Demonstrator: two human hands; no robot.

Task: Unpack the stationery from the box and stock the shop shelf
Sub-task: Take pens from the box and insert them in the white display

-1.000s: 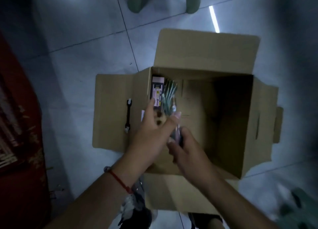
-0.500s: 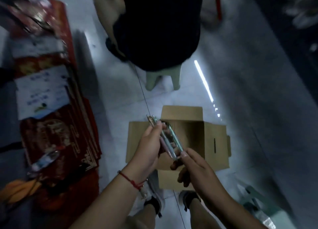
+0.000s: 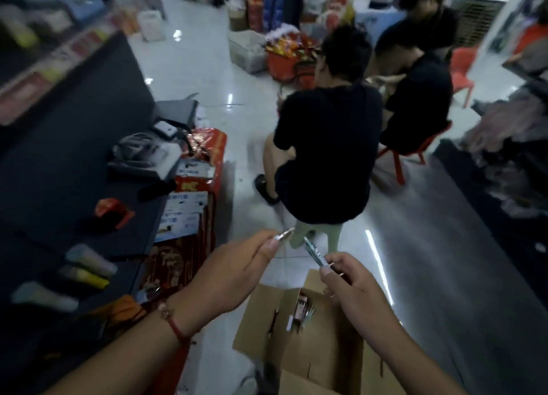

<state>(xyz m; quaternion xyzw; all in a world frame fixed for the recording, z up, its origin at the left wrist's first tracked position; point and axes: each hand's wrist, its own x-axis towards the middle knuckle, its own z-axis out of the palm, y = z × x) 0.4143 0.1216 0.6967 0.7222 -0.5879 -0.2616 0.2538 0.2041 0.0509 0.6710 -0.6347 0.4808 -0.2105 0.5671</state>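
An open cardboard box (image 3: pixel 323 347) stands on the floor below my hands, with a few stationery packs (image 3: pixel 302 310) against its left inner wall. My left hand (image 3: pixel 237 276) is closed around pens, and a silvery pen tip (image 3: pixel 284 236) sticks out past its fingers. My right hand (image 3: pixel 353 288) pinches a blue-and-white pen (image 3: pixel 315 253) that points up and left. Both hands hover apart above the box. The dark shop shelf (image 3: pixel 74 163) runs along the left.
A person in black sits on a green stool (image 3: pixel 314 237) right ahead, with another person on a red chair (image 3: pixel 400 157) beyond. Red boxes (image 3: pixel 189 216) are stacked against the shelf. Tubes (image 3: pixel 89 264) and small items lie on the shelf. More goods line the right side.
My head has lifted from the box to the shop floor. The hands have pulled apart, splitting the pen bundle: one pen stays in the right hand, the rest in the left.
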